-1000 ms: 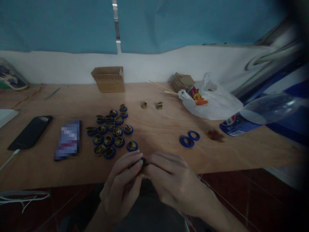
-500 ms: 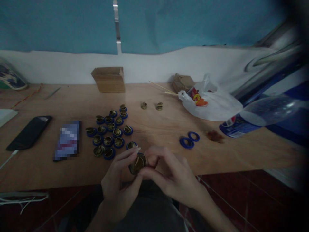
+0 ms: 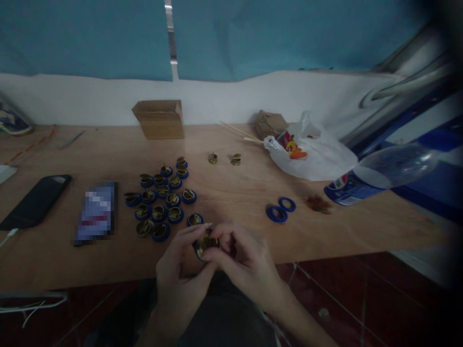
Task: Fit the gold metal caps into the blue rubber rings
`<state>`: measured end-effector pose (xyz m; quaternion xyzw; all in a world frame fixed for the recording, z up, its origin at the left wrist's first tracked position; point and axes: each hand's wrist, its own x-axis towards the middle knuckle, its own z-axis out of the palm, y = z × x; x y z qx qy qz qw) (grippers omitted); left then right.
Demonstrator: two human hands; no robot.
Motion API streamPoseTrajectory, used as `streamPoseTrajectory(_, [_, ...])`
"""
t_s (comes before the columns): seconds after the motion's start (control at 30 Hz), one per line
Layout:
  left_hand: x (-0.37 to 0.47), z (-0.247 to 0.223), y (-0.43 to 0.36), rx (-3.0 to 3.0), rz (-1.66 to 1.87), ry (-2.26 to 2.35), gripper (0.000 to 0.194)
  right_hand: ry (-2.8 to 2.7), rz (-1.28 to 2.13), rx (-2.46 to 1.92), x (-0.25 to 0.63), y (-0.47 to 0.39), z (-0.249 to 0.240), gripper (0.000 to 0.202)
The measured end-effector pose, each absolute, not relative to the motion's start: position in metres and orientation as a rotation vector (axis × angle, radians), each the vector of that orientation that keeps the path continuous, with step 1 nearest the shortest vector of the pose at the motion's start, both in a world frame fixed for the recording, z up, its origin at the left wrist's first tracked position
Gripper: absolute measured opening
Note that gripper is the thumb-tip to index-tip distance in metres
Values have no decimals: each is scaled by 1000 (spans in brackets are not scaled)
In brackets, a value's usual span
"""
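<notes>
A round brass-coloured metal piece (image 3: 202, 246) with a dark blue rim is held up at the table's front edge. My left hand (image 3: 179, 272) grips it by the side, fingers along the top and thumb below. The thumb and fingertips of my right hand (image 3: 244, 260) close on its right part and cover some of its face. Just beyond my left fingertips lies a similar brass piece in a blue ring (image 3: 195, 220). Several more brass pieces with blue rings (image 3: 159, 212) sit grouped to the left. Two loose blue rings (image 3: 277, 214) lie to the right, touching or overlapping.
Two brass pieces (image 3: 236, 159) without visible rings stand further back. An open cardboard box (image 3: 162, 120) is against the wall. On the right are a white plastic bag (image 3: 321, 154) and a lying plastic bottle (image 3: 383, 173). A black phone (image 3: 36, 202) and a blurred-out flat item (image 3: 96, 212) lie left.
My right thumb and fingertips have moved left, further over the face of the brass piece. The whole view has shifted slightly; the things on the table stay in place.
</notes>
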<state>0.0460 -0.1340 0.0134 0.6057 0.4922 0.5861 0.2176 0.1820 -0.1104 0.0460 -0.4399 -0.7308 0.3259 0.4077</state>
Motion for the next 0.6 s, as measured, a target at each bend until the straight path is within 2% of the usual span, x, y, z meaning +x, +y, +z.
streamPoseTrajectory(0.37, [44, 1, -132, 2104, 1559, 1362, 43, -1831, 704, -1461, 181, -119, 42, 9])
streamPoseTrajectory(0.6, [44, -5, -130, 2057, 1469, 1389, 37, -1834, 845, -1307, 177, -129, 46, 14])
